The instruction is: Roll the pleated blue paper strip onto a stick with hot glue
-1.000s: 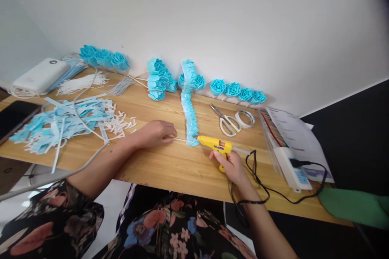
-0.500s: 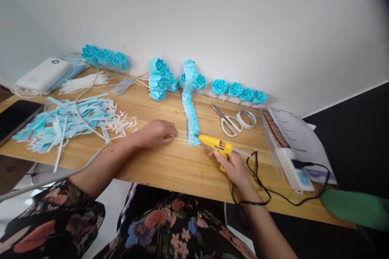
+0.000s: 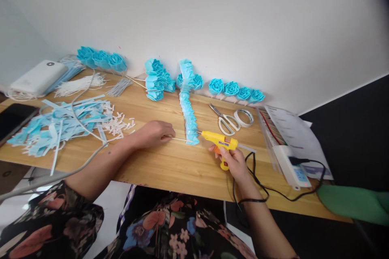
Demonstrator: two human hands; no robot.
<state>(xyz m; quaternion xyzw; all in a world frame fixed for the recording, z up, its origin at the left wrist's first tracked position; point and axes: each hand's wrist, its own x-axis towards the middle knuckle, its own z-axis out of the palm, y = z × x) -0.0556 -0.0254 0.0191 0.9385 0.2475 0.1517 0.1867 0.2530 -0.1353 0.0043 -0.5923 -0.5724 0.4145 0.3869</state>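
Note:
My left hand pinches a thin pale stick just above the table, its far end reaching the lowest blue piece of a long column of folded blue petals. My right hand is wrapped round a yellow glue gun, fingers at its orange trigger. The gun's nozzle points left and sits a little to the right of the column's lower end. A clear glue stick pokes out of the gun's back, and a black cord runs off from it.
Blue flowers line the wall, with more flowers at far left. Scissors and a tape roll lie right of the column. Left are blue strips, white snippets and a phone. A power strip stands right.
My right hand has drawn the glue gun slightly right, so its nozzle now stands apart from the column's lower end. My left hand keeps its hold on the stick.

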